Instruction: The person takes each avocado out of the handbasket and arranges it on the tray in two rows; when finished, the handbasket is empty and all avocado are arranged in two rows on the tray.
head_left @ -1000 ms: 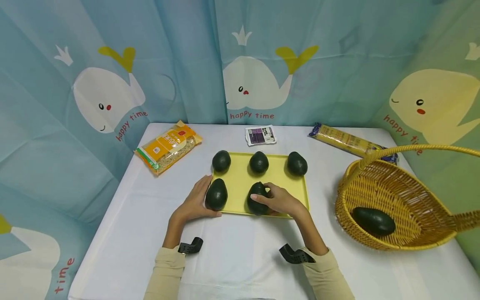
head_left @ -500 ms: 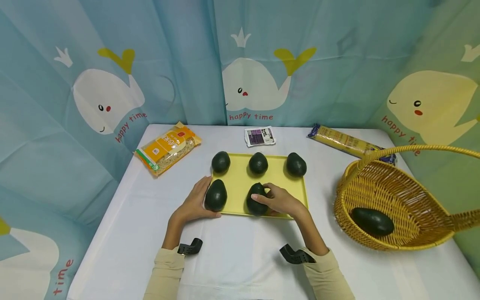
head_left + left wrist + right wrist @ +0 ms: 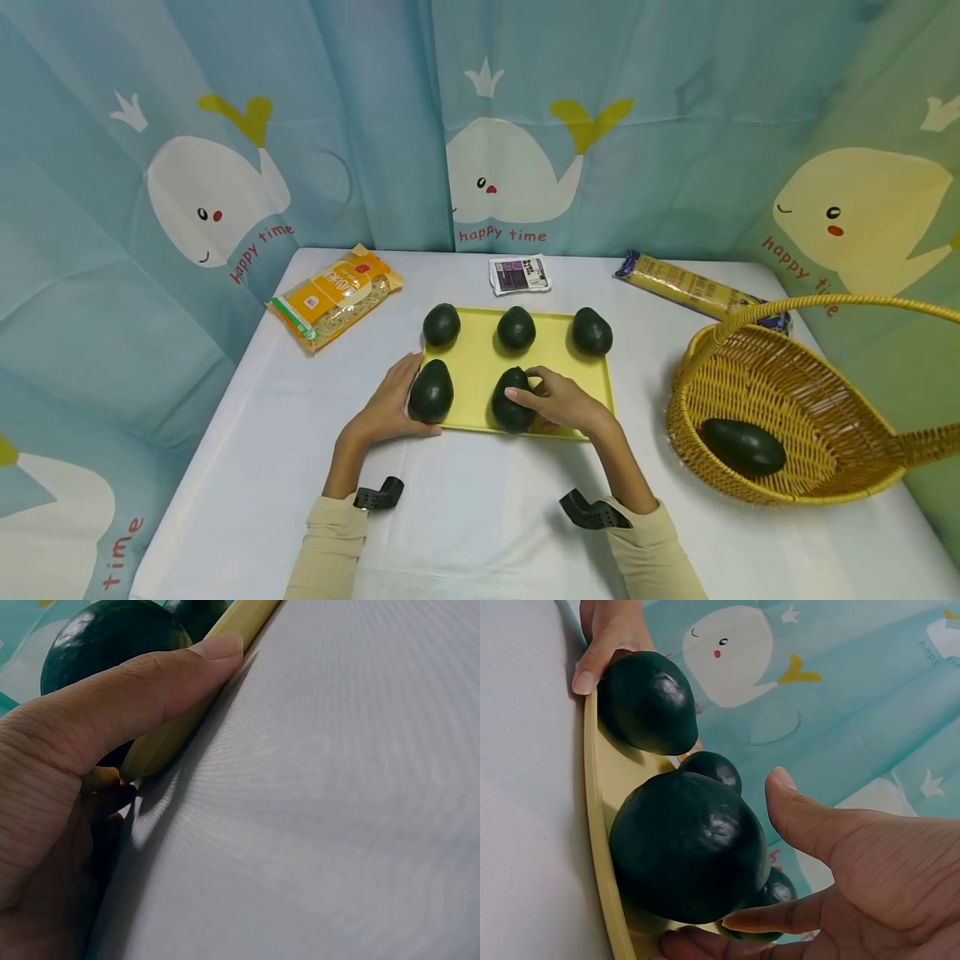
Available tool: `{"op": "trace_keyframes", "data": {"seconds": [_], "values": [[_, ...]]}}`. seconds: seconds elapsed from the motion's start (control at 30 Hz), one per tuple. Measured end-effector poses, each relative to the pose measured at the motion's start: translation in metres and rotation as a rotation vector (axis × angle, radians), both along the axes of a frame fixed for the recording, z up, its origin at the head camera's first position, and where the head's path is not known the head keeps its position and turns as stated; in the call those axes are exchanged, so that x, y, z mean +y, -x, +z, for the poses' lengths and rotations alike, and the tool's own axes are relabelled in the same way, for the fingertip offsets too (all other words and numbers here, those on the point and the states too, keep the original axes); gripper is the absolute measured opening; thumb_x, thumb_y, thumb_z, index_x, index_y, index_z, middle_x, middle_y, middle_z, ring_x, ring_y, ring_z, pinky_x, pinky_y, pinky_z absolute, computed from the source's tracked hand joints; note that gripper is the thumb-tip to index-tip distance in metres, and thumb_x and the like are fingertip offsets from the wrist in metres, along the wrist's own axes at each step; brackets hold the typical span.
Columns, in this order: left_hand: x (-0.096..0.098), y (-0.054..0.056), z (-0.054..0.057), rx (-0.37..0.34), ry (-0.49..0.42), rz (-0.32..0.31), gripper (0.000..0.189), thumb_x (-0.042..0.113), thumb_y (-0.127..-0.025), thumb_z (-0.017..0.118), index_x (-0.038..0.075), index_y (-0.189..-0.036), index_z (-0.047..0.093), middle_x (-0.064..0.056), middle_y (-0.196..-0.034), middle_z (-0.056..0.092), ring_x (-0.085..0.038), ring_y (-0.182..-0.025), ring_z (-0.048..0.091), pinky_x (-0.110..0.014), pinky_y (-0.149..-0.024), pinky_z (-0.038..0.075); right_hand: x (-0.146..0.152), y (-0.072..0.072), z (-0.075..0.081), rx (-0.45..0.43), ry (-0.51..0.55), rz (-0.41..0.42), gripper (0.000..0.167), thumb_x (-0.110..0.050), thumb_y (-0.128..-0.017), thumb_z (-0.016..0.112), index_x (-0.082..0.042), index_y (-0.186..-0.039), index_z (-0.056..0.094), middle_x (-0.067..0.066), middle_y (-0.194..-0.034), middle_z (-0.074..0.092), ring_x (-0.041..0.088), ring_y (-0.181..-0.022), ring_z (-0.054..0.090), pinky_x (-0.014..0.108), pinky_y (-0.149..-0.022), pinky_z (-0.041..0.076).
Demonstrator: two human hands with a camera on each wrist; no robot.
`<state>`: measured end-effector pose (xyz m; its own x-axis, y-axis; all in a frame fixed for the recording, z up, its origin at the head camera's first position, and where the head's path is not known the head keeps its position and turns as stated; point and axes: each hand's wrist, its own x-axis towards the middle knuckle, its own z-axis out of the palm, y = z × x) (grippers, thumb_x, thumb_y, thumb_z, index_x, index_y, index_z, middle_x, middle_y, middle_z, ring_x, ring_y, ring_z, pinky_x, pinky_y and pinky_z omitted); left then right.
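Dark green avocados sit in two rows on a shallow yellow tray (image 3: 474, 358). At the tray's near left corner, my left hand (image 3: 386, 404) grips the edge, its thumb (image 3: 150, 694) along the front wall and its fingers along the left side. The front-left avocado (image 3: 432, 392) lies right beside that hand. My right hand (image 3: 558, 400) is at the front-middle avocado (image 3: 512, 410), fingers along its right side. In the right wrist view the right thumb (image 3: 799, 814) is raised apart from this avocado. Three more avocados, including the back-middle one (image 3: 516, 328), form the far row.
A wicker basket (image 3: 682, 417) with a tall handle stands at the right, one avocado (image 3: 744, 447) inside. Behind it lies a long yellow packet (image 3: 686, 283). An orange food bag (image 3: 337, 296) is at the back left, and a small white-and-purple packet (image 3: 520, 274) behind the tray.
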<state>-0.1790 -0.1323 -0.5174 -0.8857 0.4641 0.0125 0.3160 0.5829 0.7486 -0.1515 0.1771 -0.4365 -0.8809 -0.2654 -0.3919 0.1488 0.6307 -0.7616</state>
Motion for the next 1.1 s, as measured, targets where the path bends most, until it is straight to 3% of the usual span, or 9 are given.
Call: {"op": "trace_keyframes", "data": {"seconds": [0.23, 0.47, 0.7, 0.97, 1.1], "values": [[0.0, 0.0, -0.001, -0.001, -0.006, -0.003, 0.128, 0.043, -0.059, 0.091, 0.008, -0.157, 0.016, -0.017, -0.163, 0.015, -0.035, -0.151, 0.01, -0.059, -0.119, 0.017, 0.006, -0.001, 0.002, 0.0, 0.036, -0.013, 0.074, -0.047, -0.095, 0.059, -0.001, -0.148, 0.035, 0.028, -0.122, 0.056, 0.029, -0.095, 0.065, 0.039, -0.073, 0.06], [0.0, -0.001, -0.003, 0.001, -0.004, -0.004, 0.128, 0.043, -0.059, 0.091, 0.01, -0.157, 0.016, -0.015, -0.163, 0.015, -0.033, -0.152, 0.01, -0.059, -0.119, 0.017, 0.021, -0.002, 0.01, 0.046, 0.076, -0.012, 0.067, -0.044, -0.096, 0.059, -0.002, -0.145, 0.04, 0.027, -0.123, 0.056, 0.034, -0.099, 0.064, 0.044, -0.077, 0.059], [0.0, 0.001, -0.002, 0.009, 0.001, -0.004, 0.127, 0.044, -0.059, 0.091, 0.01, -0.157, 0.017, -0.016, -0.163, 0.015, -0.034, -0.151, 0.01, -0.059, -0.118, 0.017, 0.042, -0.009, 0.033, 0.163, 0.083, 0.074, 0.056, -0.037, -0.098, 0.058, -0.005, -0.141, 0.046, 0.024, -0.123, 0.059, 0.038, -0.106, 0.062, 0.043, -0.077, 0.058], [-0.001, 0.002, -0.003, 0.011, -0.003, -0.003, 0.128, 0.043, -0.059, 0.091, 0.011, -0.157, 0.016, -0.015, -0.163, 0.014, -0.033, -0.152, 0.009, -0.059, -0.119, 0.016, 0.073, -0.025, 0.067, 0.346, -0.01, 0.233, 0.04, -0.026, -0.099, 0.059, -0.009, -0.135, 0.054, 0.009, -0.116, 0.065, 0.024, -0.106, 0.063, 0.03, -0.079, 0.054], [-0.001, 0.002, -0.004, 0.002, -0.004, 0.0, 0.128, 0.044, -0.059, 0.091, 0.011, -0.157, 0.016, -0.015, -0.164, 0.013, -0.032, -0.152, 0.009, -0.058, -0.119, 0.016, 0.091, -0.035, 0.08, 0.397, -0.061, 0.281, 0.035, -0.022, -0.097, 0.061, -0.01, -0.13, 0.058, 0.005, -0.114, 0.065, 0.021, -0.105, 0.063, 0.028, -0.082, 0.054]]}}
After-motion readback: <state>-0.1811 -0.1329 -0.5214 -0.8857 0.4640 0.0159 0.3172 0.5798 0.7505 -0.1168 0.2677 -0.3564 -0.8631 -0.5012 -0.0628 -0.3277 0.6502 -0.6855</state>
